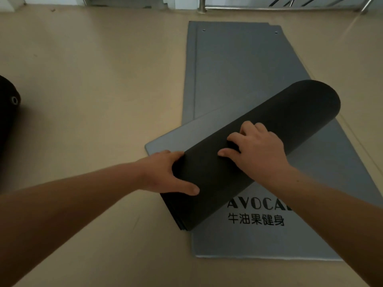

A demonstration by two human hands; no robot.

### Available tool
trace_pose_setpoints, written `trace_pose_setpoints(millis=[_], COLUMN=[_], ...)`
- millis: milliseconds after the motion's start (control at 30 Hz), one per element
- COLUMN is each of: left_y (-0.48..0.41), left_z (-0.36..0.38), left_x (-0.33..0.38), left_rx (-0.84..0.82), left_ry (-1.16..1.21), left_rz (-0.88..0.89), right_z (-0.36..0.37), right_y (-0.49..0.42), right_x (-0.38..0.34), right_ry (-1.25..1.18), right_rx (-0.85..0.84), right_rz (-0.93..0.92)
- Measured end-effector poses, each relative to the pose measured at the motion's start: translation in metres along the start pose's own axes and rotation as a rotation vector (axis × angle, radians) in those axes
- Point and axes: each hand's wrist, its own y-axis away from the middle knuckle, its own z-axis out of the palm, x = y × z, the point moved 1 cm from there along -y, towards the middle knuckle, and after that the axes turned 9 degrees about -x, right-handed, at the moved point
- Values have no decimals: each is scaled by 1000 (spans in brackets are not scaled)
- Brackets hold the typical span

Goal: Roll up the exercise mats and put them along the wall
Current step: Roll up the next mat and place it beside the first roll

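Observation:
A dark mat roll [269,129] lies slanted across flat grey mats [238,65] stacked on the floor, its black underside outward. My left hand [165,172] grips the roll's near left end, thumb on top and fingers hidden behind the end. My right hand [257,150] rests on top of the roll's middle with fingers bent, their tips pressing into the mat. The lowest grey mat [259,243] carries black printed lettering, partly hidden by the roll and my right forearm.
Another rolled black mat [8,112] lies at the left edge of view. Metal railing posts [202,5] and a wall base run along the far side. Tan floor [93,79] stretches to the left of the mats.

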Motion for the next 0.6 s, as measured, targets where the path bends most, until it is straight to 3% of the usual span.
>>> trace_pose_setpoints(millis=[100, 200, 300, 400, 467, 600], left_y=[-4, -4, 1, 11, 17, 9], left_z=[-15, -28, -38, -34, -30, -16], left_x=[-17, -31, -38, -32, -23, -28], left_rx=[6, 94, 226, 401, 401, 280], left_ry=[67, 115, 45, -108, -190, -244], left_rz=[31, 39, 23, 90, 116, -5], right_z=[2, 7, 14, 10, 5, 8], right_y=[-1, 5, 4, -15, -32, -65], right_x=[-11, -20, -27, -29, -32, -52], right_ry=[-9, -40, -72, -113, -107, -96], right_rx=[50, -37, -165, -185, -182, -124], right_rz=[-15, -43, -53, -40, -35, -52])
